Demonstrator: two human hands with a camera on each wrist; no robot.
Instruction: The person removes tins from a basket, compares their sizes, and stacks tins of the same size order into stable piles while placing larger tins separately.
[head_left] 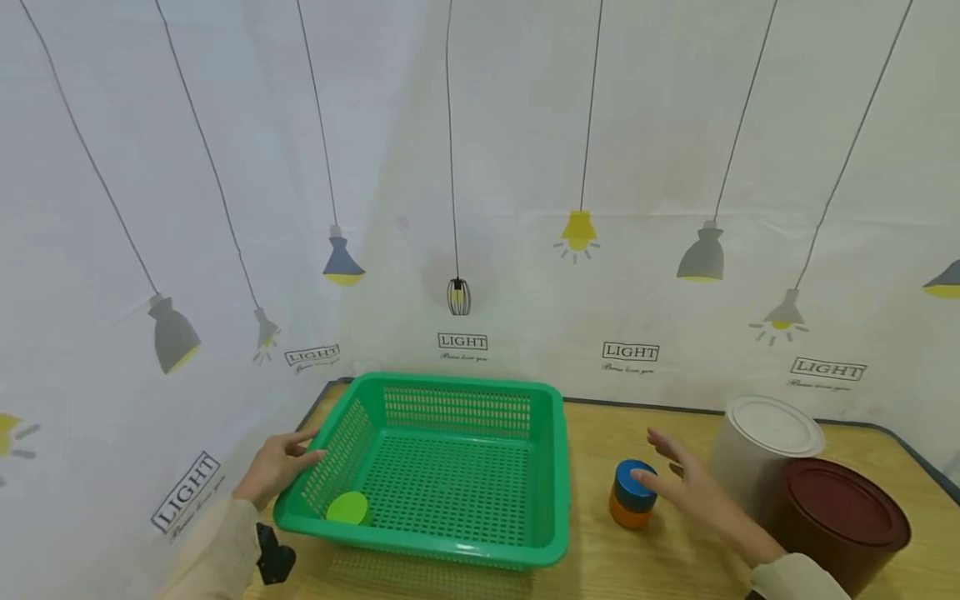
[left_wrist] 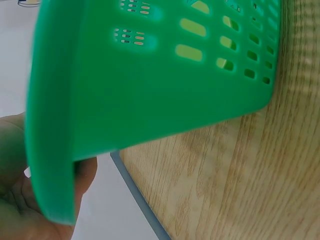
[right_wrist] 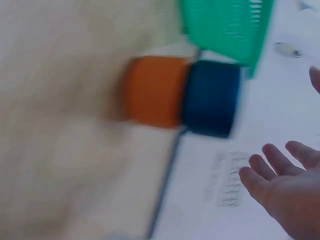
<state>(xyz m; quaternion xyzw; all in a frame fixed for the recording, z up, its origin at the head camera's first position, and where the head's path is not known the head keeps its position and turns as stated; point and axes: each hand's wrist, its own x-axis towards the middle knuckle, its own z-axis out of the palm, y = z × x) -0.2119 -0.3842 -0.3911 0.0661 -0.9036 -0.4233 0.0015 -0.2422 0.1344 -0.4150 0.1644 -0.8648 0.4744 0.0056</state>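
Observation:
My left hand (head_left: 277, 467) grips the left rim of a green plastic basket (head_left: 450, 550), thumb on the rim and fingers beneath it. In the left wrist view the fingers (left_wrist: 86, 175) show behind the rim. A lime-green round block (head_left: 348, 507) lies in the basket's near left corner. To the basket's right, a blue round block (head_left: 636, 483) stands on an orange round block (head_left: 630, 513). Beside this stack is my right hand (head_left: 697, 492), its fingers spread and holding nothing. In the right wrist view a gap separates that hand from the stack, which looks blurred.
A white lidded tub (head_left: 757, 450) and a dark red lidded tub (head_left: 840, 521) stand right of my right hand. The wooden table (head_left: 600, 433) ends in a dark edge along a white wall sheet (head_left: 517, 250) printed with lamps.

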